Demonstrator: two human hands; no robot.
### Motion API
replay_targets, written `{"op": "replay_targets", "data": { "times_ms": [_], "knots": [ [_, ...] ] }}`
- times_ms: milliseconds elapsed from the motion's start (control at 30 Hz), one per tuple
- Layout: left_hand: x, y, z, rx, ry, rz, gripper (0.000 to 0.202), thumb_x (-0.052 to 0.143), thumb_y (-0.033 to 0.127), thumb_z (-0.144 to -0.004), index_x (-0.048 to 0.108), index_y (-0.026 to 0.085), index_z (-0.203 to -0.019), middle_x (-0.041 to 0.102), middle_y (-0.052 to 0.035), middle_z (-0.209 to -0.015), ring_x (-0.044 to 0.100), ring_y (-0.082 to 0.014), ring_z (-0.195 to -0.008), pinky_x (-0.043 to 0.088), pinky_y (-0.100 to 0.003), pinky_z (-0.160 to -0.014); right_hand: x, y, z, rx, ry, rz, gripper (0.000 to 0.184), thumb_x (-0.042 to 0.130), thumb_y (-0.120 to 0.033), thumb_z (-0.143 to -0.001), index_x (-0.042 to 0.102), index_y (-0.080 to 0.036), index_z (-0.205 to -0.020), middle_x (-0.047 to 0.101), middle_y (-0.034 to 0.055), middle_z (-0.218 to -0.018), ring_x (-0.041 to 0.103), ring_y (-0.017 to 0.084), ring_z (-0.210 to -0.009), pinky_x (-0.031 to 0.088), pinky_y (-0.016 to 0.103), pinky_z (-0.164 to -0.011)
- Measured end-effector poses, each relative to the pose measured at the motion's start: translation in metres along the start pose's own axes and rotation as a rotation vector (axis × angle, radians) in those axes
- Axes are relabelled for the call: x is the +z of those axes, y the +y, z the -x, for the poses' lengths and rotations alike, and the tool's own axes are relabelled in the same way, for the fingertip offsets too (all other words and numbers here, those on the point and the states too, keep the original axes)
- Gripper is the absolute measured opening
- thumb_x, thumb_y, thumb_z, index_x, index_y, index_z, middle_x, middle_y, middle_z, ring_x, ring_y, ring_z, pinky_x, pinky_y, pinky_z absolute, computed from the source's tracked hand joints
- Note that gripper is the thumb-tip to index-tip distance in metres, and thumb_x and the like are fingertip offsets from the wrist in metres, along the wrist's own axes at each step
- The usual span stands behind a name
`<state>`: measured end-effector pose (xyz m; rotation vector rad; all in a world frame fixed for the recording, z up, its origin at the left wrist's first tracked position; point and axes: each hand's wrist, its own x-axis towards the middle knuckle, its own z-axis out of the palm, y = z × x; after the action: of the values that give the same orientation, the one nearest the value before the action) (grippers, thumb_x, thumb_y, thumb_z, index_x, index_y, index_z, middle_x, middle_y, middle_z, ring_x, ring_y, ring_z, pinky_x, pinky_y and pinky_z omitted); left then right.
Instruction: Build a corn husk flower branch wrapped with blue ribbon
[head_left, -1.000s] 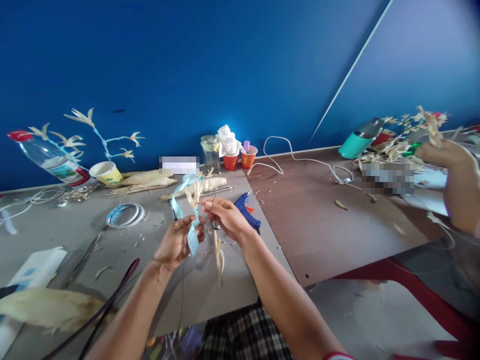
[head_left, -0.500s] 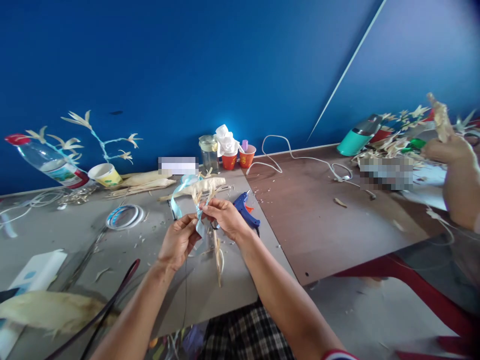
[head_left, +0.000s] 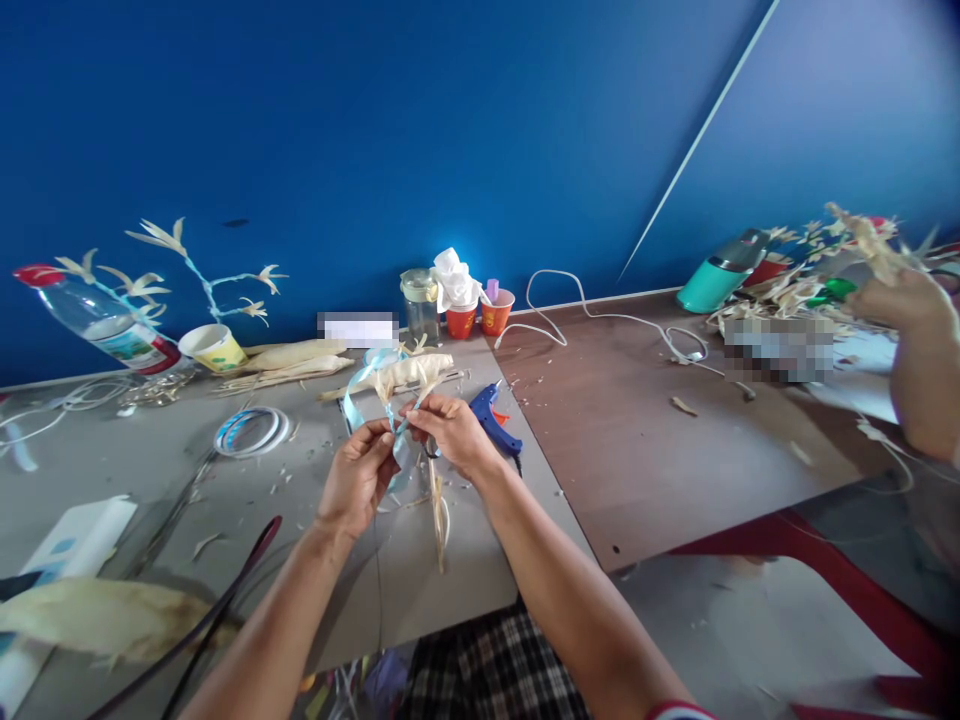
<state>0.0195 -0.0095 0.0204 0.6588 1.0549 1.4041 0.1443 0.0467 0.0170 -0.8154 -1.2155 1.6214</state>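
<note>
Over the near-middle of the grey table (head_left: 300,590), in the head view, the left hand (head_left: 361,468) has its thumb and fingers pinched together on a pale-blue ribbon (head_left: 402,452), just below a dried-husk blossom (head_left: 385,388) with a blue-wrapped stem. The right hand (head_left: 450,432), close beside it, has its fingertips closed on a second blue stem (head_left: 402,426); its upper end overlaps the pale husk behind. The blossom points up and away from the person, between the hands and that husk. Just right of the right hand lies a blue glue gun (head_left: 495,424); white-rimmed tape rolls (head_left: 252,432) lie farther left.
</note>
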Motion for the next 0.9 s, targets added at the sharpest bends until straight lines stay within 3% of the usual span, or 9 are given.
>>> {"op": "replay_targets", "data": {
  "times_ms": [167, 333, 600, 900],
  "knots": [
    [0.003, 0.004, 0.002, -0.069, 0.030, -0.033, 0.032, 0.083, 0.026, -0.058, 0.063, 0.014, -0.080, 0.057, 0.0051, -0.060, 0.045, -0.0026, -0.043, 0.038, -0.014, -0.041, -0.002, 0.000, 0.001, -0.029, -0.032, 0.066, 0.016, 0.063, -0.031, -0.073, 0.065, -0.015, -0.073, 0.057, -0.0011, -0.061, 0.049, 0.009, -0.057, 0.040, 0.022, -0.058],
    [-0.005, 0.000, -0.001, -0.078, 0.017, -0.106, 0.031, 0.081, 0.029, -0.061, 0.062, 0.017, -0.082, 0.043, 0.0095, -0.050, 0.035, -0.0016, -0.037, 0.027, -0.014, -0.036, -0.004, -0.001, 0.003, -0.062, -0.106, 0.164, 0.015, 0.057, -0.028, -0.077, 0.065, -0.016, -0.075, 0.059, 0.0002, -0.069, 0.049, 0.009, -0.060, 0.041, 0.022, -0.062],
    [-0.008, 0.001, -0.001, -0.044, -0.012, -0.093, 0.024, 0.078, 0.026, -0.064, 0.060, 0.016, -0.077, 0.050, 0.0061, -0.056, 0.041, -0.0040, -0.045, 0.040, -0.018, -0.050, -0.006, 0.000, 0.002, -0.079, -0.154, 0.212, 0.015, 0.055, -0.026, -0.078, 0.065, -0.015, -0.079, 0.058, -0.0007, -0.067, 0.049, 0.010, -0.060, 0.040, 0.022, -0.062],
    [-0.008, 0.002, -0.002, -0.107, -0.022, -0.060, 0.029, 0.081, 0.025, -0.062, 0.062, 0.014, -0.080, 0.057, 0.0031, -0.062, 0.050, -0.0052, -0.047, 0.040, -0.017, -0.046, -0.006, -0.002, 0.003, -0.059, -0.105, 0.265, 0.014, 0.057, -0.027, -0.078, 0.063, -0.015, -0.074, 0.053, -0.0022, -0.060, 0.048, 0.009, -0.057, 0.038, 0.021, -0.056]
  ]
}}
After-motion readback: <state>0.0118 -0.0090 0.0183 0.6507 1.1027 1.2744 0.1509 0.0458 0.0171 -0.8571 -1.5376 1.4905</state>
